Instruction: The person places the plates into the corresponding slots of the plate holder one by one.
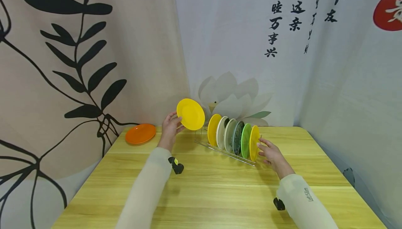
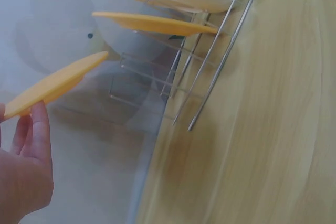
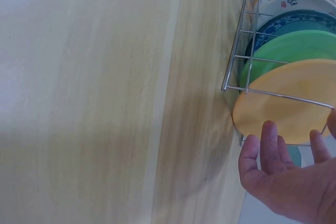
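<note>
My left hand [image 1: 170, 127] holds a yellow plate [image 1: 190, 114] by its edge, raised left of a wire dish rack [image 1: 201, 143]. In the left wrist view, this plate [image 2: 58, 83] is tilted, with fingers under it and apart from the rack. Several plates stand on edge in the rack: a yellow one [image 1: 213, 130] at the left end, pale ones, a dark blue-patterned plate [image 1: 238, 138], a green plate [image 1: 246, 140] and another yellow plate [image 1: 254, 143] at the right end. Beside that last plate is my right hand [image 1: 272, 155], fingers loosely bent; contact cannot be told.
An orange plate [image 1: 140, 134] lies flat at the back left of the wooden table [image 1: 220, 194]. Behind the table hangs a printed curtain [image 1: 150, 47], close to the raised plate and the rack.
</note>
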Tool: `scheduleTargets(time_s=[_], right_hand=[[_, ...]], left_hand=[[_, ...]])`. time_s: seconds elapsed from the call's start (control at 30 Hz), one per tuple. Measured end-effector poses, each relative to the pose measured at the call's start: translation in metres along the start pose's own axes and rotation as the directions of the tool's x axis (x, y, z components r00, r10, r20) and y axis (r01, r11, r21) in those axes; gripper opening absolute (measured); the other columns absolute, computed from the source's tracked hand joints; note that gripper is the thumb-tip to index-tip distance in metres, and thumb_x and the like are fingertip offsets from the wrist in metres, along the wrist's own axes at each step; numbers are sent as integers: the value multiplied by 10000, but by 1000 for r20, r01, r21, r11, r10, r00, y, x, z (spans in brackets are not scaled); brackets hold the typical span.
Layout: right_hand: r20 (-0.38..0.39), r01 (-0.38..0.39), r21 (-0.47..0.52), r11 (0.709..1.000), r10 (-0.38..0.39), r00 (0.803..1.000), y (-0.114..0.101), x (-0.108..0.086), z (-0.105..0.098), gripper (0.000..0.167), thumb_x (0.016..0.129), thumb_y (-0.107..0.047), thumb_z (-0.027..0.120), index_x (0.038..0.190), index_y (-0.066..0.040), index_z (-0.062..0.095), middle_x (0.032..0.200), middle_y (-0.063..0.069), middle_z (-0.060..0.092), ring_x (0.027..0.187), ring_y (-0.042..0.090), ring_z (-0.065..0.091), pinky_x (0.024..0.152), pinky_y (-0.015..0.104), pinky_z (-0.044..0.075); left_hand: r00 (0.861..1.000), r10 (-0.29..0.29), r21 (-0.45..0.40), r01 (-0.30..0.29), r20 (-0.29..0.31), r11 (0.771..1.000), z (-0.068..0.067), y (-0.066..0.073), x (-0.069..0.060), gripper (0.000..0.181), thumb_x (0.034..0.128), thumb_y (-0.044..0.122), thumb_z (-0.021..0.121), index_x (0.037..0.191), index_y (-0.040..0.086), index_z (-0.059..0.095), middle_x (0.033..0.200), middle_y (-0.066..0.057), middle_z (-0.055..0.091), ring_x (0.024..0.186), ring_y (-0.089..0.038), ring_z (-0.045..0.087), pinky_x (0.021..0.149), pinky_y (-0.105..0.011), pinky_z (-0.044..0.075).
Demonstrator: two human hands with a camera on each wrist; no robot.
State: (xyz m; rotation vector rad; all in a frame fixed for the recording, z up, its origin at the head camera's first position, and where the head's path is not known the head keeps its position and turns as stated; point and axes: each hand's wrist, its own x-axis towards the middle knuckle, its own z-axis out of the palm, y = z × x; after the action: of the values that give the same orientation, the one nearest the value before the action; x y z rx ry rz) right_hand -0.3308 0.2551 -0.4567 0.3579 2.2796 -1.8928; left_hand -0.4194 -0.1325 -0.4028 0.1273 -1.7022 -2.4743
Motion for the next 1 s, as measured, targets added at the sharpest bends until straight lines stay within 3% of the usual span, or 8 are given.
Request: scheduleTargets(time_s=[0.37, 0.7, 1.0], right_hand=[[4, 5, -3, 1000, -5, 1000, -2, -1, 0, 595, 1052, -357, 469, 1577, -175, 257, 1547, 193, 278, 1328, 400, 382, 823, 392, 413], [-2, 3, -15, 1000, -3, 1000, 0, 1, -1, 589, 1053, -348, 466, 1578, -183, 256, 1563, 197, 262, 1336, 407, 380, 857, 422, 418], [1, 7, -17, 1000, -7, 1000, 0, 0, 0, 588, 1055, -349, 461, 1576, -171, 257, 1548, 198, 280, 1318, 404, 396, 821, 393, 422]], left_hand=[[1000, 17, 26, -18, 23, 1000, 24, -12, 2, 379, 943, 69, 648, 1306, 120, 551, 1261, -105, 632, 960, -234, 671, 815, -355, 586], [999, 33, 61, -33, 6, 998, 31, -27, 4, 339, 947, 38, 643, 1271, 103, 566, 1248, -117, 637, 973, -253, 631, 861, -439, 556], [1000, 16, 14, -16, 8, 1000, 35, -34, 5, 364, 942, 0, 640, 1290, 76, 565, 1265, -144, 608, 983, -262, 625, 837, -420, 567]])
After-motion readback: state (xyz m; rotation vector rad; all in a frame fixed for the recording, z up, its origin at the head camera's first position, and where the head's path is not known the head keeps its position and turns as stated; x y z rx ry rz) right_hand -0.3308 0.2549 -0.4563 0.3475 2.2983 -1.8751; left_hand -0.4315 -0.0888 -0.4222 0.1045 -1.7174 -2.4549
